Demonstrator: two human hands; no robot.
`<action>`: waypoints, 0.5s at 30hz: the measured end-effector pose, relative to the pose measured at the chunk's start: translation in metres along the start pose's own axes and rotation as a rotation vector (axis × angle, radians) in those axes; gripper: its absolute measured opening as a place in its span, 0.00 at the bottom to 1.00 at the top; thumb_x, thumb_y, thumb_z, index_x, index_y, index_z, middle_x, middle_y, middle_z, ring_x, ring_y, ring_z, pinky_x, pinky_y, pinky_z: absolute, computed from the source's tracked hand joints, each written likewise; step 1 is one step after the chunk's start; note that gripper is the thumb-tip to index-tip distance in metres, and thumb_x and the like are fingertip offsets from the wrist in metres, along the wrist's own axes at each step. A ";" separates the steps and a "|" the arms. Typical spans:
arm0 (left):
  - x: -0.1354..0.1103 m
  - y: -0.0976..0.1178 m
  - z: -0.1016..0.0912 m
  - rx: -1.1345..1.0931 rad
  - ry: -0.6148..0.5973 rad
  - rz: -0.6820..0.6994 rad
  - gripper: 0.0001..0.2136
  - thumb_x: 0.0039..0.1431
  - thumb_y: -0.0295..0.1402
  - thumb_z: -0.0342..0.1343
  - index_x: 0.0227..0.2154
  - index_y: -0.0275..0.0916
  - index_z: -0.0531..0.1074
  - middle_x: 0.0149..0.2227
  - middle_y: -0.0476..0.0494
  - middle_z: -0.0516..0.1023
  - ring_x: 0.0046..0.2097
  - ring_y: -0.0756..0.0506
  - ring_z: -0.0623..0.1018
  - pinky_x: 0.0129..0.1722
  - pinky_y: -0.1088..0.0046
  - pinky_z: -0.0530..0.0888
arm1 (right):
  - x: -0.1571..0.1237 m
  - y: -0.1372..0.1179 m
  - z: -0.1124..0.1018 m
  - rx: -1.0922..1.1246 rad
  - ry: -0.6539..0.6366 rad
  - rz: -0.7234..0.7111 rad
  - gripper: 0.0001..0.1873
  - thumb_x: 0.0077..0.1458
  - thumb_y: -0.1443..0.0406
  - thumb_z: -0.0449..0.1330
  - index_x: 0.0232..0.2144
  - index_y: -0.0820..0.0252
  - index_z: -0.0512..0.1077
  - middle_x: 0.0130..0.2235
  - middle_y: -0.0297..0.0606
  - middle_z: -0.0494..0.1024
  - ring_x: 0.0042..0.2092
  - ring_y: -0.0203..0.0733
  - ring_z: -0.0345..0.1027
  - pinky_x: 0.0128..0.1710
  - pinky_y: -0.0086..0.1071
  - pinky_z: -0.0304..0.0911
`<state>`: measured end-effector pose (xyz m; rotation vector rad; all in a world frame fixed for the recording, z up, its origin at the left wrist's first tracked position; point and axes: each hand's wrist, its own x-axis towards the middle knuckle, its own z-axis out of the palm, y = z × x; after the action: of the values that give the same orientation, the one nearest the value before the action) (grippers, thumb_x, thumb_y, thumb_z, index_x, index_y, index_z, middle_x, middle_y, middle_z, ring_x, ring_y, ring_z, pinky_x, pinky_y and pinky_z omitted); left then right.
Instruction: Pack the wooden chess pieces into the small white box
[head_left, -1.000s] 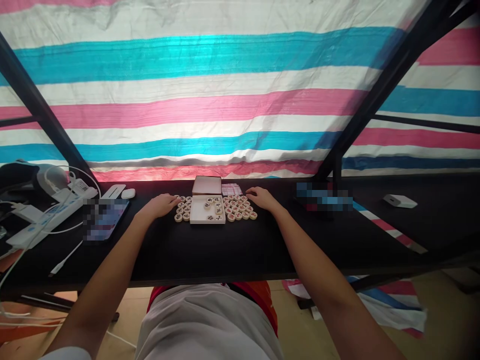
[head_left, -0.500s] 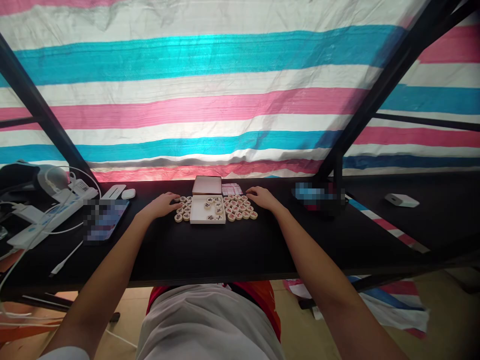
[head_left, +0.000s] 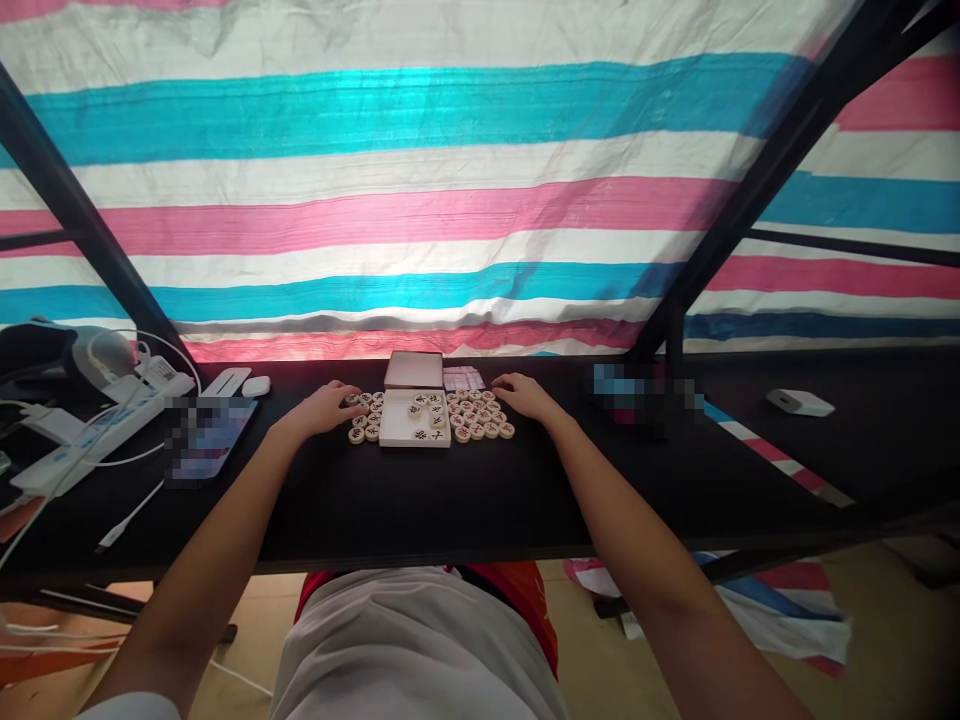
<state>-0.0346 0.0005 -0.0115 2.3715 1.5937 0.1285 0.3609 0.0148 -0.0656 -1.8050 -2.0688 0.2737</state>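
A shallow white box (head_left: 394,432) lies on the black table with several xiangqi pieces (head_left: 421,436) in it. Its lid (head_left: 414,369) rests behind it. To the left of the box is a cluster of black-marked xiangqi pieces (head_left: 357,435); to the right, a cluster of red-marked ones (head_left: 491,430). My left hand (head_left: 330,407) is at the outer edge of the black cluster, fingers stretched out and apart, its fingertips by the nearest pieces. Beside the back corner of the red cluster, my right hand (head_left: 525,394) rests with its fingers loosely extended. Neither hand holds anything visible.
A folded pink-and-white sheet (head_left: 464,378) lies behind the red pieces. Phone (head_left: 217,440), cable (head_left: 129,518), power strip (head_left: 112,430) and a white case (head_left: 256,386) are on the left. A white adapter (head_left: 801,402) and a dark blurred item (head_left: 630,400) sit at right. Striped sheeting (head_left: 420,230) hangs behind.
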 end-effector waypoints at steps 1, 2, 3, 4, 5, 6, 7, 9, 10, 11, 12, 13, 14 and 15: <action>-0.002 -0.001 -0.002 -0.022 -0.030 0.033 0.33 0.51 0.55 0.51 0.56 0.41 0.64 0.57 0.38 0.65 0.57 0.37 0.67 0.56 0.64 0.63 | 0.000 -0.001 0.000 -0.001 0.002 0.001 0.14 0.56 0.63 0.54 0.43 0.60 0.75 0.46 0.42 0.76 0.47 0.43 0.69 0.49 0.32 0.60; -0.003 -0.003 -0.003 -0.036 -0.067 0.062 0.37 0.47 0.55 0.55 0.58 0.42 0.62 0.59 0.38 0.62 0.59 0.37 0.65 0.58 0.64 0.62 | 0.000 -0.001 -0.001 -0.003 0.003 0.002 0.14 0.56 0.63 0.55 0.42 0.60 0.75 0.46 0.42 0.76 0.47 0.43 0.69 0.49 0.32 0.60; -0.005 -0.005 -0.005 -0.040 -0.105 0.079 0.41 0.43 0.56 0.58 0.60 0.43 0.58 0.62 0.39 0.59 0.60 0.36 0.62 0.59 0.64 0.61 | 0.000 -0.001 -0.001 -0.005 0.003 0.003 0.14 0.56 0.63 0.55 0.42 0.60 0.75 0.46 0.42 0.76 0.47 0.43 0.69 0.49 0.32 0.61; -0.006 -0.006 -0.005 -0.034 -0.140 0.084 0.45 0.40 0.55 0.60 0.62 0.44 0.55 0.64 0.39 0.54 0.62 0.35 0.59 0.59 0.62 0.59 | 0.000 -0.001 -0.001 -0.007 0.004 0.002 0.14 0.56 0.63 0.55 0.42 0.59 0.75 0.46 0.42 0.76 0.47 0.43 0.69 0.49 0.32 0.61; -0.007 -0.007 -0.005 -0.021 -0.167 0.077 0.48 0.37 0.55 0.62 0.63 0.45 0.53 0.65 0.39 0.51 0.64 0.34 0.55 0.60 0.61 0.58 | 0.000 -0.001 0.000 -0.008 0.005 0.002 0.14 0.56 0.63 0.54 0.42 0.59 0.75 0.46 0.41 0.76 0.47 0.43 0.69 0.49 0.32 0.61; -0.007 -0.008 -0.005 -0.007 -0.184 0.065 0.50 0.36 0.55 0.62 0.63 0.46 0.51 0.66 0.38 0.48 0.65 0.33 0.53 0.60 0.59 0.58 | 0.001 0.000 0.000 -0.009 0.005 0.002 0.14 0.56 0.63 0.54 0.43 0.59 0.75 0.46 0.41 0.76 0.47 0.43 0.69 0.49 0.32 0.61; -0.007 -0.008 -0.004 0.003 -0.193 0.054 0.51 0.35 0.55 0.63 0.64 0.46 0.50 0.66 0.37 0.46 0.65 0.33 0.51 0.60 0.58 0.57 | 0.001 0.001 0.000 -0.010 0.005 0.000 0.14 0.56 0.64 0.54 0.43 0.59 0.75 0.46 0.41 0.76 0.47 0.43 0.69 0.49 0.32 0.60; -0.007 -0.007 -0.002 0.009 -0.187 0.049 0.51 0.36 0.55 0.63 0.64 0.46 0.50 0.66 0.37 0.46 0.65 0.33 0.50 0.60 0.58 0.57 | 0.001 0.002 0.001 -0.008 0.007 0.000 0.14 0.56 0.64 0.54 0.43 0.59 0.75 0.46 0.41 0.76 0.47 0.42 0.69 0.50 0.32 0.60; -0.006 -0.006 -0.001 0.007 -0.179 0.052 0.50 0.36 0.55 0.62 0.63 0.45 0.50 0.66 0.37 0.46 0.65 0.34 0.51 0.60 0.58 0.57 | 0.001 0.002 0.001 -0.006 0.007 0.002 0.14 0.56 0.63 0.54 0.43 0.59 0.75 0.46 0.40 0.76 0.47 0.42 0.69 0.50 0.31 0.60; -0.006 -0.005 -0.001 0.004 -0.171 0.057 0.49 0.37 0.55 0.62 0.63 0.45 0.51 0.66 0.37 0.48 0.65 0.34 0.53 0.60 0.59 0.58 | 0.001 0.003 0.001 -0.005 0.007 0.004 0.14 0.56 0.63 0.54 0.43 0.59 0.75 0.46 0.40 0.76 0.47 0.42 0.69 0.50 0.31 0.60; -0.005 -0.004 0.000 0.000 -0.167 0.060 0.49 0.37 0.55 0.62 0.63 0.45 0.52 0.66 0.38 0.49 0.64 0.34 0.55 0.60 0.60 0.59 | 0.001 0.002 0.001 -0.004 0.007 0.004 0.14 0.57 0.63 0.54 0.43 0.59 0.75 0.46 0.41 0.76 0.48 0.42 0.68 0.50 0.32 0.60; -0.005 -0.003 0.000 -0.004 -0.165 0.061 0.49 0.37 0.55 0.62 0.63 0.45 0.52 0.65 0.38 0.50 0.63 0.34 0.57 0.59 0.61 0.59 | 0.001 0.002 0.001 -0.004 0.006 0.004 0.14 0.57 0.64 0.54 0.43 0.60 0.75 0.46 0.41 0.76 0.48 0.43 0.68 0.50 0.32 0.60; -0.005 -0.003 0.001 -0.008 -0.164 0.063 0.49 0.37 0.55 0.62 0.63 0.44 0.52 0.65 0.38 0.51 0.62 0.34 0.58 0.59 0.62 0.60 | 0.001 0.002 0.001 -0.006 0.003 0.002 0.14 0.57 0.64 0.54 0.43 0.60 0.75 0.46 0.42 0.76 0.48 0.43 0.68 0.50 0.32 0.60; -0.005 -0.003 0.001 -0.012 -0.163 0.064 0.48 0.38 0.54 0.62 0.63 0.44 0.52 0.65 0.38 0.51 0.62 0.35 0.60 0.59 0.63 0.61 | 0.000 0.001 0.000 -0.007 0.002 -0.001 0.14 0.57 0.64 0.54 0.43 0.61 0.75 0.46 0.42 0.76 0.48 0.43 0.68 0.50 0.32 0.60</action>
<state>-0.0393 -0.0027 -0.0129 2.3583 1.4398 -0.0411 0.3615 0.0152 -0.0663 -1.8077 -2.0717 0.2649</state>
